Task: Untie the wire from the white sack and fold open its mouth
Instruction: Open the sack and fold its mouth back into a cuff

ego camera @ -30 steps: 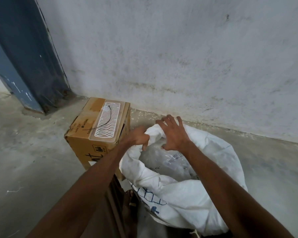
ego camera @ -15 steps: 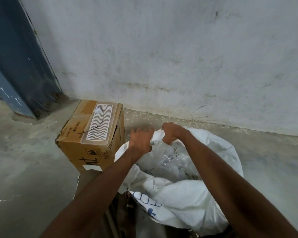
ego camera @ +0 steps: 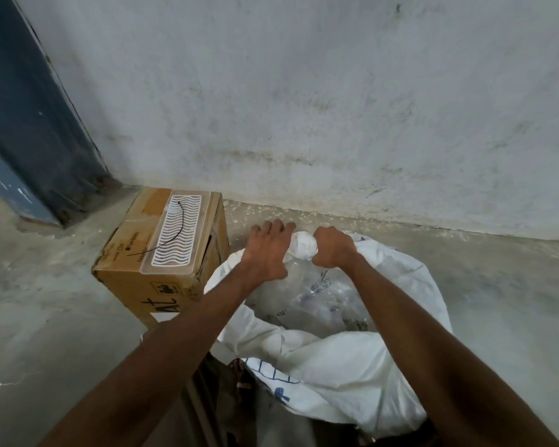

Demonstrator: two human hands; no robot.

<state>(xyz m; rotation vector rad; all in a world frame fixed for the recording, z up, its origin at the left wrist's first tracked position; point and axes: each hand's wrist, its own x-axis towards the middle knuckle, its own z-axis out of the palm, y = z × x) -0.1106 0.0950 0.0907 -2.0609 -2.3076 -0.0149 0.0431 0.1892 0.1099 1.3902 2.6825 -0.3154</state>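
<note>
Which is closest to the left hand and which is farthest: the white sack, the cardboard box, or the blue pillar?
From the left hand:
1. White sack, touching, its far rim under the hand.
2. Cardboard box, beside it on the left.
3. Blue pillar, far left, at the wall.

Both hands work the far rim of the white sack (ego camera: 352, 379): the right hand (ego camera: 331, 248) fists bunched fabric, the left hand (ego camera: 267, 253) lies spread beside it. The sack's mouth gapes over clear plastic. A black wire (ego camera: 175, 229) lies atop the cardboard box (ego camera: 149, 285) alongside.

sack (ego camera: 352, 366) right of box (ego camera: 162, 279), wire (ego camera: 171, 230) on box, perhaps bottles (ego camera: 323, 298) inside sack.
</note>
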